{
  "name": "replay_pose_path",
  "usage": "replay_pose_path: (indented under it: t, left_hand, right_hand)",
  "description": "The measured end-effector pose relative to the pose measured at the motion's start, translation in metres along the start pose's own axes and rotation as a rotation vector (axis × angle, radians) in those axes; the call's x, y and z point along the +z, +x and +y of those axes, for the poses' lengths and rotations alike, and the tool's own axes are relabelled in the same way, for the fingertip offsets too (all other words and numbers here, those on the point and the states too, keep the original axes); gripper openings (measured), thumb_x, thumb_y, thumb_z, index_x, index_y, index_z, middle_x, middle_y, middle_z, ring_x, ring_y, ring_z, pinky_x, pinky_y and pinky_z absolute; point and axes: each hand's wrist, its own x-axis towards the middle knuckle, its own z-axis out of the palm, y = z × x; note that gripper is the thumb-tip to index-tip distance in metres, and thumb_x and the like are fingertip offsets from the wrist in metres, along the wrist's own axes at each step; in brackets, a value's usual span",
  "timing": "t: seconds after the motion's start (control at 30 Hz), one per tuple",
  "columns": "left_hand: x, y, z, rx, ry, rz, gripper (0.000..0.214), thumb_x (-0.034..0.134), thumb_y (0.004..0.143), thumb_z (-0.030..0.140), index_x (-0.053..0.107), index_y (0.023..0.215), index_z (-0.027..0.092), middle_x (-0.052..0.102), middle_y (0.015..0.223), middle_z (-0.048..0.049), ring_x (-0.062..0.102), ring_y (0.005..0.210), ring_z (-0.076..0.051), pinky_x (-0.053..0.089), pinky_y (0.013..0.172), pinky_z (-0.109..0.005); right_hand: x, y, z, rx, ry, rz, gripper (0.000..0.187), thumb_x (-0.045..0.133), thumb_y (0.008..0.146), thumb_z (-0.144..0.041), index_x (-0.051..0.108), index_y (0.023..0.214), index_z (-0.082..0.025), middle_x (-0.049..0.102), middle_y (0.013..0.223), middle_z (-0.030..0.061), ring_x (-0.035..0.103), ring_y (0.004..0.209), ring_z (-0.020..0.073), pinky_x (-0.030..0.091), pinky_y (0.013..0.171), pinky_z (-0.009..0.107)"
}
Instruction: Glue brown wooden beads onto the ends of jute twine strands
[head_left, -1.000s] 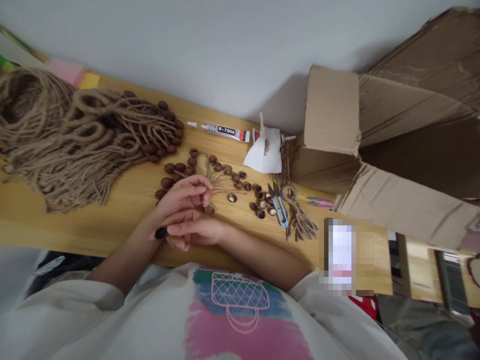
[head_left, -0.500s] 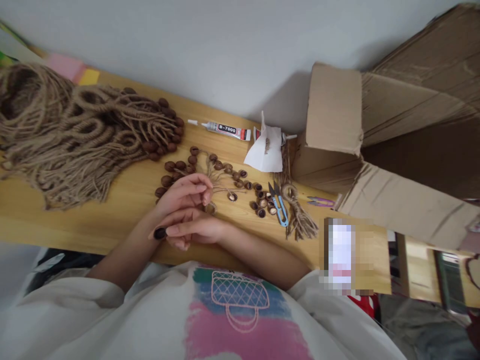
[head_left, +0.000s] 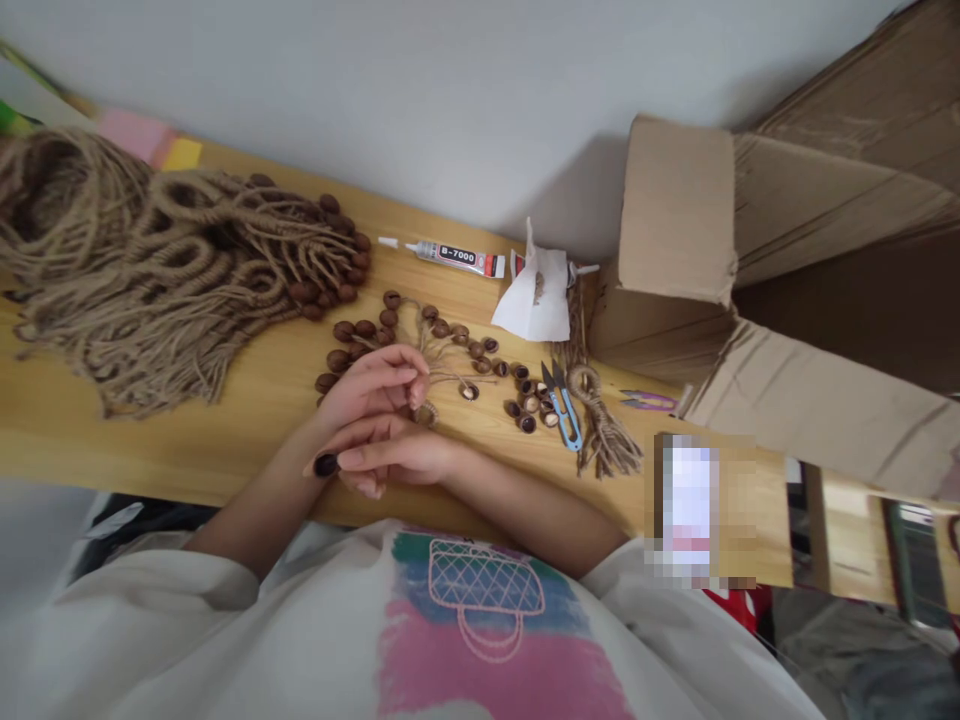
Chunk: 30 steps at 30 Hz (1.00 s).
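Note:
My right hand (head_left: 386, 452) lies crossed in front of my left wrist, with a dark nut-shell half (head_left: 325, 466) pinched at its fingertips. Just above it is my left hand (head_left: 375, 385), its fingers curled together; whatever they hold, if anything, is hidden. Thin twine cords (head_left: 442, 362) fan out beyond the left fingertips. Around these cords sit several brown nut shells (head_left: 364, 328), some with a cord running to them. One open shell half (head_left: 469, 393) with a pale inside rests at a cord's end. More loose shell halves (head_left: 528, 424) are clustered to the right.
Blue thread snips (head_left: 568, 415) lie beside a knotted twine bundle (head_left: 600, 430). A B-7000 glue tube (head_left: 457, 258) and white paper (head_left: 534, 305) are near the wall. Left is a big pile of twine tassels (head_left: 150, 290). Right stand a cardboard box (head_left: 675, 210), purple snips (head_left: 649, 400) and a blurred phone (head_left: 688, 505).
The whole view has shifted slightly, so things appear a little further right. Both hands keep the same pose, and the shell half is still in my right fingers.

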Motion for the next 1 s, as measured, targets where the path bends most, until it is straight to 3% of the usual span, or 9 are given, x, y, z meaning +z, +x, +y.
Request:
replay_pose_path:
  t: [0.37,0.53,0.6,0.83,1.0]
  left_hand:
    - [0.000,0.000,-0.001,0.001,0.002,0.010,0.015,0.071,0.071,0.023,0.062,0.078,0.014,0.057,0.060,0.0003,0.054,0.058,-0.010,0.044,0.055,-0.020]
    - [-0.001,0.001,-0.002,0.009,0.021,0.004,0.016,0.071,0.072,0.024,0.062,0.079,0.014,0.055,0.060,0.0012,0.054,0.058,-0.009,0.044,0.056,-0.020]
    - [-0.002,0.001,-0.002,0.012,0.022,0.002,0.015,0.071,0.072,0.024,0.062,0.079,0.014,0.056,0.060,0.0012,0.054,0.058,-0.009,0.044,0.055,-0.020]
    - [-0.002,0.002,-0.002,0.014,0.001,0.025,0.014,0.071,0.071,0.023,0.064,0.079,0.014,0.056,0.060,0.0006,0.053,0.058,-0.010,0.043,0.055,-0.021]
    - [-0.002,0.001,-0.003,0.025,-0.005,0.008,0.013,0.069,0.073,0.022,0.063,0.080,0.014,0.055,0.059,0.0009,0.054,0.058,-0.010,0.044,0.056,-0.021]
  right_hand:
    - [0.004,0.000,-0.002,0.056,-0.025,0.115,0.015,0.045,0.088,-0.002,0.056,0.088,-0.011,0.053,0.055,-0.0039,0.046,0.047,0.0067,0.037,0.047,0.018]
    - [-0.001,0.002,0.004,0.014,0.019,0.046,0.003,0.058,0.086,-0.012,0.057,0.089,-0.013,0.055,0.060,-0.0027,0.044,0.049,0.0072,0.039,0.046,0.018]
    - [-0.005,0.004,0.007,-0.010,0.036,0.023,0.008,0.062,0.085,-0.017,0.057,0.089,-0.013,0.055,0.060,-0.0027,0.044,0.050,0.0075,0.039,0.046,0.019]
    - [-0.008,0.006,0.011,-0.054,0.012,-0.013,0.004,0.055,0.087,-0.012,0.057,0.090,-0.012,0.056,0.060,-0.0023,0.045,0.047,0.0078,0.038,0.045,0.019]
    - [-0.008,0.006,0.011,-0.009,0.031,0.024,0.007,0.059,0.086,-0.015,0.057,0.093,-0.012,0.056,0.062,-0.0024,0.047,0.049,0.0081,0.039,0.047,0.019]
